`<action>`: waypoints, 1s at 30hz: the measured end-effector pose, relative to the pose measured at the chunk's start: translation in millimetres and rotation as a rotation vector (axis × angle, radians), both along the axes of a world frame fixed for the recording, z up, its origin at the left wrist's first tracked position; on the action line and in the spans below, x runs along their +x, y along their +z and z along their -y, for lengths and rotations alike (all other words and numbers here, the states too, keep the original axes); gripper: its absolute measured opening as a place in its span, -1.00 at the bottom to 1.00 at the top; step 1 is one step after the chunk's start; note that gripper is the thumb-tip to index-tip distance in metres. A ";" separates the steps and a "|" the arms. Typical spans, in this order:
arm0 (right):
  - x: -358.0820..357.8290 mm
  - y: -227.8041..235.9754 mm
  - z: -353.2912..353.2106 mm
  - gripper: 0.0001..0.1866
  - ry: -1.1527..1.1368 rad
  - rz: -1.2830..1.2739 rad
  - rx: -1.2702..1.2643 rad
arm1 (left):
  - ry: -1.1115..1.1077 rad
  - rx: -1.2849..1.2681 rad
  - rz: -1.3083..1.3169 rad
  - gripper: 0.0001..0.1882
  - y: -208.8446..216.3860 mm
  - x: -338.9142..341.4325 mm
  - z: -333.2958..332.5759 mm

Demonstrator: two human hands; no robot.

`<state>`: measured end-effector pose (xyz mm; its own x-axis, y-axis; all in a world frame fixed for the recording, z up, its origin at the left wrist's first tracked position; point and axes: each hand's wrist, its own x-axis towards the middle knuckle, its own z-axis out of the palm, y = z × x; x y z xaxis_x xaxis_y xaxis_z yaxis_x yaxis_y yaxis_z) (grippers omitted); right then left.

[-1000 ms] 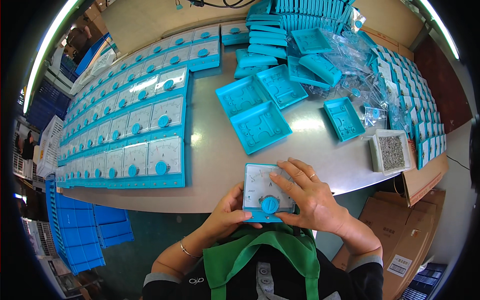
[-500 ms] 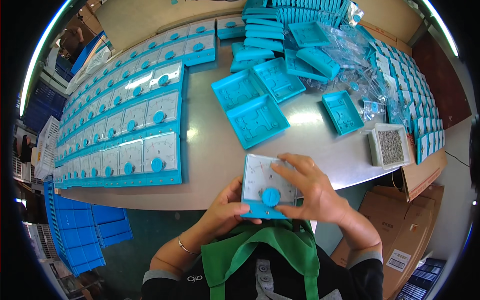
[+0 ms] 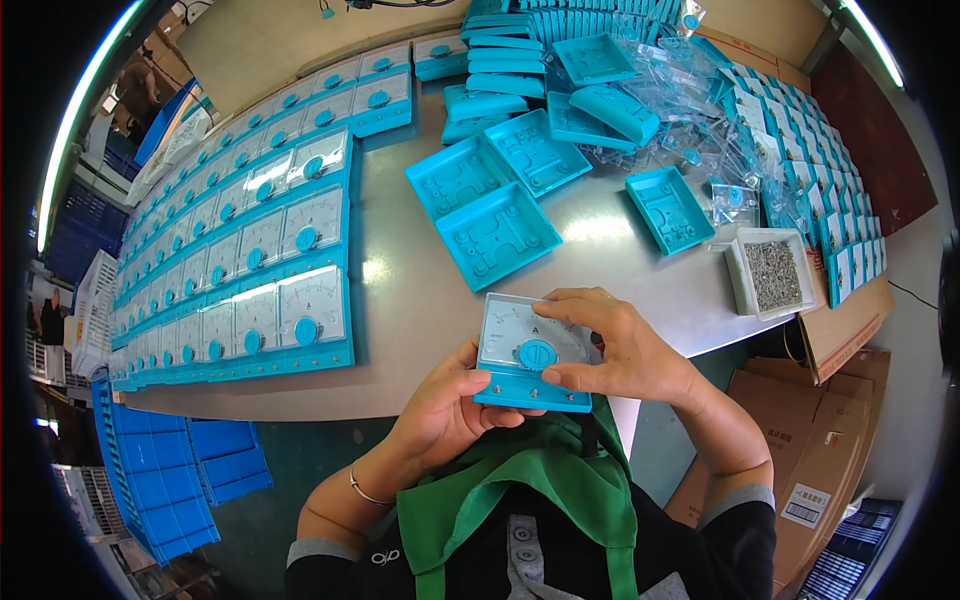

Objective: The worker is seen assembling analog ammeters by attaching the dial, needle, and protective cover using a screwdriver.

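Between my hands, just past the table's near edge, is an ammeter (image 3: 512, 330) with a teal case, a white dial under a clear cover and a round teal knob. My left hand (image 3: 450, 402) grips its left side, thumb on the front lower corner and fingers underneath. My right hand (image 3: 625, 350) is closed on the right side, with fingers over the top of the dial cover and the thumb on the front near the knob. Its underside is hidden. Beyond it, three empty teal cases (image 3: 497, 237) lie together on the metal table (image 3: 400, 215).
Rows of finished-looking ammeters (image 3: 230, 240) cover the table's left. At the far middle are stacked teal cases (image 3: 505, 70) and clear covers (image 3: 690, 110). On the right stand a single teal case (image 3: 668, 210), a white tub of small metal parts (image 3: 742, 275) and dial panels (image 3: 830, 200). Cardboard boxes (image 3: 800, 450) stand below.
The ammeter has moved slightly up and away from my body, its teal front strip showing more. My right thumb has shifted up beside the knob. The view has shifted a little.
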<state>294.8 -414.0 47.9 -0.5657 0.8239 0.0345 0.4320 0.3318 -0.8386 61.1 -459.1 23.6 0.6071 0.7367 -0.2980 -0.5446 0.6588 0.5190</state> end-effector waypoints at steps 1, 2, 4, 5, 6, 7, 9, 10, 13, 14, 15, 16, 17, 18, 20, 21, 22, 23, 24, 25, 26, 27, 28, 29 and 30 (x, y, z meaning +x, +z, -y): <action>0.0 0.1 -0.8 -0.31 0.004 -0.036 -0.013 | 0.001 -0.004 0.002 -0.44 0.0 0.0 -0.1; 0.1 0.8 -1.5 -0.31 0.002 -0.035 -0.013 | 0.003 -0.008 0.005 -0.44 0.1 0.1 -0.2; -0.1 2.8 -2.4 -0.32 -0.015 -0.122 -0.116 | -0.001 -0.014 0.015 -0.44 0.9 0.0 0.3; -0.4 2.9 -2.4 -0.32 -0.014 -0.122 -0.115 | -0.003 -0.020 0.025 -0.44 1.6 -0.2 0.8; -0.7 2.8 -2.4 -0.32 -0.022 -0.112 -0.105 | -0.001 -0.019 0.025 -0.44 2.2 -0.2 1.1; -1.0 3.0 -2.5 -0.32 -0.029 -0.101 -0.095 | -0.001 -0.016 0.014 -0.45 2.8 0.1 1.1; -2.1 5.0 -2.8 -0.33 -0.022 -0.092 -0.093 | 0.001 -0.012 0.005 -0.45 4.3 0.8 1.9; -2.5 5.6 -2.9 -0.33 -0.018 -0.082 -0.093 | 0.009 0.001 -0.023 -0.46 4.9 1.5 2.6; -3.4 3.7 -3.0 -0.34 -0.013 -0.082 -0.111 | 0.011 0.016 -0.054 -0.47 4.3 1.5 2.5; -3.9 3.3 -3.3 -0.34 -0.011 -0.081 -0.112 | 0.004 0.017 -0.060 -0.48 4.1 1.3 2.4; -4.3 3.0 -3.8 -0.34 -0.012 -0.079 -0.134 | 0.006 0.017 -0.059 -0.48 5.0 1.2 2.5; -4.4 2.7 -4.4 -0.34 -0.014 -0.077 -0.156 | 0.011 0.008 -0.061 -0.48 6.9 1.3 2.5; -4.1 2.3 -5.4 -0.34 -0.014 -0.074 -0.157 | 0.015 0.000 -0.063 -0.49 7.8 1.3 2.4; -3.5 2.0 -6.8 -0.35 -0.001 -0.074 -0.192 | 0.015 -0.001 -0.061 -0.49 7.6 0.7 2.2; -3.9 2.4 -8.7 -0.36 0.013 -0.073 -0.228 | -0.009 -0.044 0.004 -0.50 7.2 -1.5 2.4; -4.5 3.3 -9.2 -0.36 -0.003 -0.097 -0.307 | -0.007 -0.045 0.005 -0.50 8.2 -1.6 2.2; -4.5 4.0 -9.9 -0.37 -0.021 -0.120 -0.386 | -0.005 -0.061 0.007 -0.50 10.1 -1.2 1.6; -4.2 3.1 -10.8 -0.37 -0.021 -0.117 -0.387 | -0.004 -0.076 0.009 -0.49 11.6 -0.7 1.0; -3.7 1.4 -11.9 -0.36 -0.026 -0.122 -0.423 | -0.003 -0.077 0.012 -0.49 12.2 -0.3 0.5; -3.6 0.7 -13.3 -0.36 -0.031 -0.127 -0.458 | -0.004 -0.087 0.015 -0.49 13.0 -0.2 -0.2; -3.9 1.2 -14.4 -0.36 -0.029 -0.126 -0.458 | -0.004 -0.097 0.019 -0.48 13.4 -0.2 -0.7; -4.2 1.9 -15.4 -0.35 -0.038 -0.143 -0.486 | -0.003 -0.097 0.020 -0.48 13.5 -0.3 -0.9; -4.3 2.2 -15.9 -0.35 -0.047 -0.160 -0.513 | -0.012 -0.078 0.020 -0.47 13.5 -0.4 -0.8; -3.1 -1.3 -16.9 -0.35 -0.047 -0.160 -0.513 | -0.022 -0.059 0.019 -0.47 13.6 -0.4 -0.9; -0.9 -7.8 -18.4 -0.36 -0.044 -0.166 -0.465 | -0.022 -0.059 0.020 -0.47 13.9 0.0 -1.1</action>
<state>293.8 -395.6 40.0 -0.5483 0.7963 -0.2554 0.2849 -0.1092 -0.9523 61.1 -458.0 37.5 0.6293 0.7043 -0.3285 -0.5391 0.7001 0.4682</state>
